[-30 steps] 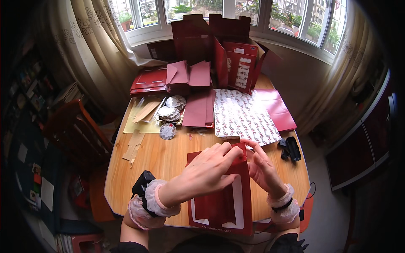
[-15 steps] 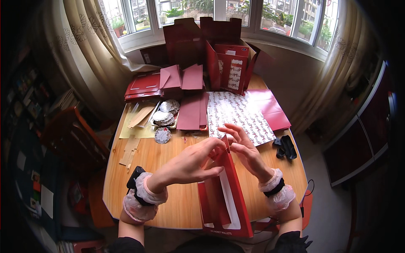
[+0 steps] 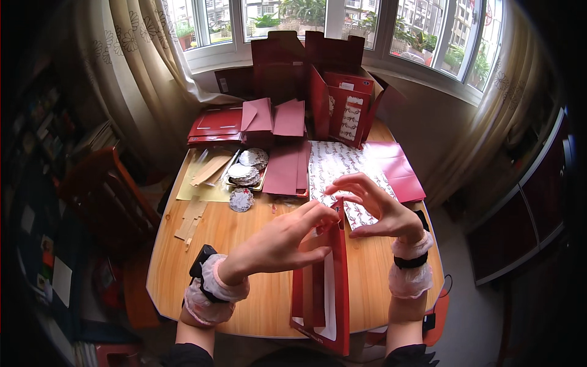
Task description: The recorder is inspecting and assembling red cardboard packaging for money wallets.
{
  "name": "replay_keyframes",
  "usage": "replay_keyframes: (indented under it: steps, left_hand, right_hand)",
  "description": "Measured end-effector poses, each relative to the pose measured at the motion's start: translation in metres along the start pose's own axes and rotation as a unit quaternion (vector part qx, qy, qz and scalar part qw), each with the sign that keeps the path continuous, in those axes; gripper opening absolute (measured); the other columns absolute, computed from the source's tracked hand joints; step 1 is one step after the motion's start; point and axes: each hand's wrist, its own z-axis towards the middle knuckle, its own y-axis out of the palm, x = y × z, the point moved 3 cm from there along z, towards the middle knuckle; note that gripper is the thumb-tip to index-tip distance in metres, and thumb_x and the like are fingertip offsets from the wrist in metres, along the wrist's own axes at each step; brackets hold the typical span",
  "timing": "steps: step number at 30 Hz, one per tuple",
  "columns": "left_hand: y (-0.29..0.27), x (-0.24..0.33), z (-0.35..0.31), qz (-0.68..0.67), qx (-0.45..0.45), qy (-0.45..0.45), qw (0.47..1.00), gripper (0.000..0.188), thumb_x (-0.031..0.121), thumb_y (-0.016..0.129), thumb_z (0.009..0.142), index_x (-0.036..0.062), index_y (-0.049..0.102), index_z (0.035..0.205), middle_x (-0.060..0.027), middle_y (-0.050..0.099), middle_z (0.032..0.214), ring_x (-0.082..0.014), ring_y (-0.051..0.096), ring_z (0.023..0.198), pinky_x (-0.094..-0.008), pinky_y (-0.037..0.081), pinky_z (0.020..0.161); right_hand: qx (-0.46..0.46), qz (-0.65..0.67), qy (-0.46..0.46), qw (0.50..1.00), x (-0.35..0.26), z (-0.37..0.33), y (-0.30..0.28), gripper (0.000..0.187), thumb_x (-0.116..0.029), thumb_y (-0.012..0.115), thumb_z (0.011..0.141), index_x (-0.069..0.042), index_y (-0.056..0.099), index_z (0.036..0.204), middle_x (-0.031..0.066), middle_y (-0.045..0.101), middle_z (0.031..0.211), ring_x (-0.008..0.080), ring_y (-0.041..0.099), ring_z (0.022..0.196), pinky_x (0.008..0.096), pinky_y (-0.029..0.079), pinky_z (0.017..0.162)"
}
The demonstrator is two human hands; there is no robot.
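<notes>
A half-formed red paper bag [image 3: 327,287] is pinched at its top edge by both hands [image 3: 287,241] [image 3: 376,211], its mouth not yet opened.

On the table [image 3: 244,244], the paper bag [image 3: 327,293] stands nearest, patterned sheet [image 3: 339,168] behind it, foil discs [image 3: 247,171] left.

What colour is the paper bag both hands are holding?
The tall folded paper bag is deep red outside, white inside. The head view shows it best.
</notes>
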Motion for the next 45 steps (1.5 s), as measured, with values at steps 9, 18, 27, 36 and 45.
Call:
replay_keyframes:
  steps: [9,18,27,36,45]
  left_hand:
    - [0.003,0.005,-0.002,0.015,0.014,0.036,0.999,0.051,0.013,0.078,0.081,0.0031,0.052,0.125,-0.0127,0.06,0.113,-0.0272,0.062,0.106,-0.0376,0.051,0.095]
    - [0.003,0.017,-0.005,0.08,0.029,0.008,0.996,0.056,0.015,0.076,0.084,0.0158,0.052,0.134,-0.0114,0.059,0.114,-0.0341,0.065,0.1,-0.0408,0.055,0.085]
    - [0.003,0.016,-0.006,0.085,-0.001,0.008,0.996,0.057,0.01,0.074,0.082,0.0166,0.054,0.135,-0.0094,0.059,0.114,-0.0317,0.065,0.098,-0.0407,0.055,0.083]
    - [0.0,0.014,-0.006,0.079,0.007,0.018,0.997,0.051,0.009,0.072,0.08,0.0097,0.056,0.128,-0.0126,0.059,0.111,-0.0341,0.063,0.097,-0.0411,0.052,0.084]
    - [0.0,0.013,-0.006,0.055,-0.018,0.0,0.998,0.046,0.008,0.068,0.082,0.0071,0.056,0.126,-0.0137,0.058,0.109,-0.0326,0.063,0.097,-0.0399,0.052,0.085]
  right_hand:
    - [-0.05,0.179,0.044,0.982,0.049,0.004,-0.003,0.036,0.0,0.086,0.072,0.002,0.065,0.101,0.0061,0.063,0.093,0.0167,0.062,0.089,0.0321,0.052,0.079]
    - [-0.054,0.239,0.004,0.969,0.05,0.002,-0.004,0.02,-0.007,0.087,0.073,0.003,0.07,0.078,0.0085,0.067,0.077,0.0182,0.061,0.079,0.0313,0.048,0.073]
    - [-0.069,0.187,-0.039,0.979,0.047,0.005,-0.004,0.02,-0.009,0.088,0.07,0.001,0.072,0.075,0.0095,0.066,0.076,0.019,0.059,0.078,0.0322,0.045,0.073]
    - [-0.063,0.155,-0.032,0.985,0.044,0.007,-0.004,0.019,-0.007,0.089,0.068,-0.001,0.072,0.074,0.0078,0.063,0.08,0.0178,0.058,0.081,0.0304,0.044,0.072]
    - [-0.042,0.192,-0.029,0.98,0.04,0.008,0.002,0.022,-0.002,0.088,0.069,0.0,0.067,0.073,0.0084,0.065,0.074,0.0192,0.06,0.076,0.033,0.047,0.069]
